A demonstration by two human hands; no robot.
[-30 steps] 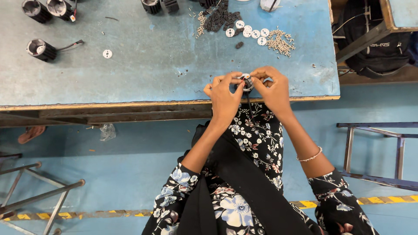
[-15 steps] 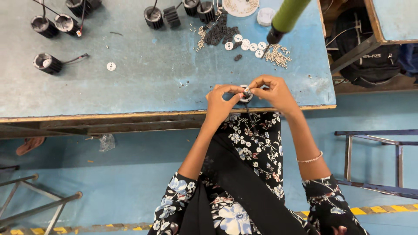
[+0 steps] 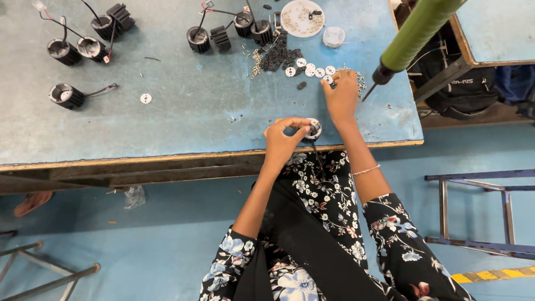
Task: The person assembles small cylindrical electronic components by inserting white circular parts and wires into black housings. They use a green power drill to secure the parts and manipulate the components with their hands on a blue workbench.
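Note:
My left hand grips a small round black lamp housing with a white disc on top, close to the front edge of the blue table; a black wire hangs from it over the edge. Farther back, my right hand reaches out with its fingers down on a row of small white discs and a scatter of small screws. Whether its fingers pinch anything is hidden.
A green-handled screwdriver hangs over the table's right end. Black finned housings with wires sit at the back left, more near a white plate of small parts. A lone white disc lies left of centre. A dark bag is at the right.
My right hand has let go of the housing and moved back to the white discs. My left hand stays on the housing. The view has tilted to show more of the table.

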